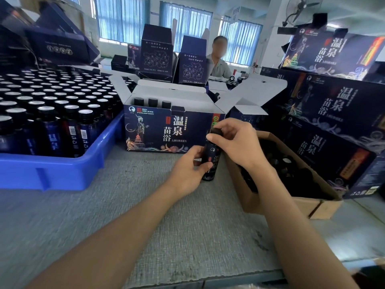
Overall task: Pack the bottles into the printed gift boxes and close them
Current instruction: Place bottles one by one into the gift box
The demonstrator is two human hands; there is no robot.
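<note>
so one dark bottle (210, 161) is upright right by the open printed gift box (162, 130), with three black-capped bottles (152, 101) already inside

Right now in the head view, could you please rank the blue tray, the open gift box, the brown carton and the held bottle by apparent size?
1. blue tray
2-3. open gift box and brown carton: they look alike, and the carton is nearer, so I leave them unranked.
4. bottle
</note>
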